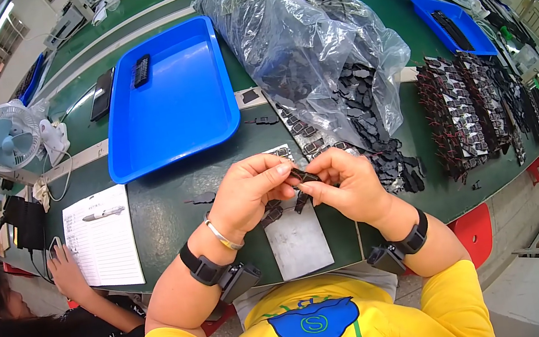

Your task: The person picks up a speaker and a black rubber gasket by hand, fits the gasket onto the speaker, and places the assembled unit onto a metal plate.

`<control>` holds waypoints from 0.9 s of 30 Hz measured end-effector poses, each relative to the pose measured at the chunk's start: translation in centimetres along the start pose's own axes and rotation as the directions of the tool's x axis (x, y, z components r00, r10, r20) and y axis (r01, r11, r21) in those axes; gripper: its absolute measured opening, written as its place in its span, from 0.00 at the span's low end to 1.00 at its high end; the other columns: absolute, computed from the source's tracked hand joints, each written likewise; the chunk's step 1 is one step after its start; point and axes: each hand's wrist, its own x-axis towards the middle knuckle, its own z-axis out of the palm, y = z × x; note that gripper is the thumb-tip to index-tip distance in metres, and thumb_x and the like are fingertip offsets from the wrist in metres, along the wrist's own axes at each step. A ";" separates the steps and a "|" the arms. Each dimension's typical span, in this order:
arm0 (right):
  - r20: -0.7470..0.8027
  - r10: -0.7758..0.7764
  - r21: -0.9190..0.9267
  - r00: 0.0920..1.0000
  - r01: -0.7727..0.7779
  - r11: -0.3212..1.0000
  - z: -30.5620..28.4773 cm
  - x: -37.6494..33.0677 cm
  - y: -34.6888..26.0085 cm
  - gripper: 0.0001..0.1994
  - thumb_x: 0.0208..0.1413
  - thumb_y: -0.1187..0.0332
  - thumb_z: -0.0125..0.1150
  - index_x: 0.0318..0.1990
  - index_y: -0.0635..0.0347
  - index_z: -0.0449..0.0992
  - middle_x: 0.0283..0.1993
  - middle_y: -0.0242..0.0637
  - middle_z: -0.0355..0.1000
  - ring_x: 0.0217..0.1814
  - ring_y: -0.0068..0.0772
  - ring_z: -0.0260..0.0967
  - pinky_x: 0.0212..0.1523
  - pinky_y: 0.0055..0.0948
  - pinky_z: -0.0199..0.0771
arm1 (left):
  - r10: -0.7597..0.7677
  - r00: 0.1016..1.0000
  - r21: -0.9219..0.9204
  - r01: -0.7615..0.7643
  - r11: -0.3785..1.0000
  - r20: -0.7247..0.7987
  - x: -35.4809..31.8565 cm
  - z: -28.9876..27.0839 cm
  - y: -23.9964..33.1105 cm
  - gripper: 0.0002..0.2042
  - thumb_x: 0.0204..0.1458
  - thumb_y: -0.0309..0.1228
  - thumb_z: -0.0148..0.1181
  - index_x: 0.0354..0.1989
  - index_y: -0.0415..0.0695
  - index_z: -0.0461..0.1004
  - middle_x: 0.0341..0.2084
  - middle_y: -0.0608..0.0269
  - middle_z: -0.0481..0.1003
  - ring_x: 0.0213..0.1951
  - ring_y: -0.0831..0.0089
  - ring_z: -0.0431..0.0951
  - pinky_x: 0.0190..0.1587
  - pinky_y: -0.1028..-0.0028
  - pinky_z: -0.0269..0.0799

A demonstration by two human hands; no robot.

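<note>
My left hand (248,191) and my right hand (349,187) meet over the green workbench. Between them is a small black plastic part (304,176), pinched by the fingertips of both. Under my hands lies a pale flat board (299,243), with dark pieces near its far end, partly hidden by my fingers. Another pale strip (311,139) bearing rows of small dark components runs away beyond my right hand. A large see-through plastic bag (289,24) stands past it, and flat black pieces (371,99) spill from its mouth toward my right wrist.
A blue tray (172,131) holding one black ribbed piece lies ahead left. A ruled sheet (104,247) with a pen is at left, beside another person's hand (69,272). Rows of wired boards (461,110) stand at right. A small fan (9,138) is far left.
</note>
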 end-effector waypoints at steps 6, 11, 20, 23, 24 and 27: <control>0.040 0.054 0.083 0.998 -0.057 0.995 -0.3 -0.1 0.2 0.09 0.47 0.76 0.60 0.35 0.66 0.68 0.27 0.32 0.71 0.25 0.17 0.68 0.25 0.17 0.69 | -0.003 0.999 -0.063 0.006 0.998 0.044 0.2 0.2 -0.4 0.05 0.52 0.26 0.53 0.33 0.38 0.72 0.27 0.59 0.74 0.26 0.76 0.74 0.31 0.79 0.71; 0.087 0.037 -0.164 0.995 -0.022 0.986 -0.8 0.0 -0.8 0.10 0.45 0.77 0.62 0.36 0.65 0.69 0.29 0.32 0.71 0.27 0.17 0.68 0.27 0.17 0.70 | 0.041 0.999 -0.006 -0.040 0.999 0.034 -0.1 0.1 -0.6 0.04 0.52 0.27 0.52 0.32 0.39 0.71 0.26 0.60 0.74 0.26 0.76 0.74 0.31 0.79 0.71; -0.515 0.145 -0.122 0.845 -0.239 0.963 -10.2 -8.8 -1.2 0.08 0.46 0.78 0.60 0.36 0.67 0.71 0.28 0.30 0.70 0.27 0.14 0.65 0.29 0.16 0.68 | 0.050 0.997 0.017 -0.051 0.999 0.060 -0.5 0.9 -0.7 0.06 0.52 0.29 0.54 0.33 0.39 0.71 0.24 0.62 0.73 0.23 0.78 0.71 0.28 0.80 0.70; -0.520 -0.015 -0.505 0.854 -0.293 0.812 -11.5 -10.7 0.2 0.09 0.45 0.78 0.60 0.36 0.66 0.72 0.31 0.31 0.69 0.24 0.15 0.63 0.26 0.16 0.67 | 0.019 0.996 -0.024 -0.017 1.000 0.089 -0.5 1.2 -0.8 0.06 0.52 0.29 0.54 0.32 0.39 0.71 0.23 0.62 0.73 0.22 0.78 0.71 0.28 0.80 0.69; -0.522 -0.014 -0.507 0.853 -0.297 0.809 -11.4 -10.9 0.1 0.09 0.45 0.78 0.60 0.36 0.66 0.72 0.31 0.31 0.69 0.24 0.15 0.63 0.26 0.16 0.67 | 0.029 0.997 -0.026 -0.027 0.999 0.078 -0.5 1.0 -0.8 0.06 0.52 0.29 0.53 0.32 0.39 0.71 0.23 0.63 0.73 0.22 0.78 0.71 0.28 0.80 0.69; -0.474 -0.032 -0.724 0.880 -0.369 0.583 -10.6 -11.4 -0.3 0.10 0.43 0.79 0.61 0.36 0.67 0.72 0.32 0.34 0.67 0.22 0.17 0.62 0.25 0.18 0.65 | 0.047 0.997 -0.028 -0.045 0.999 0.060 -0.3 0.8 -0.8 0.06 0.53 0.29 0.53 0.32 0.39 0.71 0.23 0.63 0.73 0.22 0.78 0.71 0.28 0.80 0.69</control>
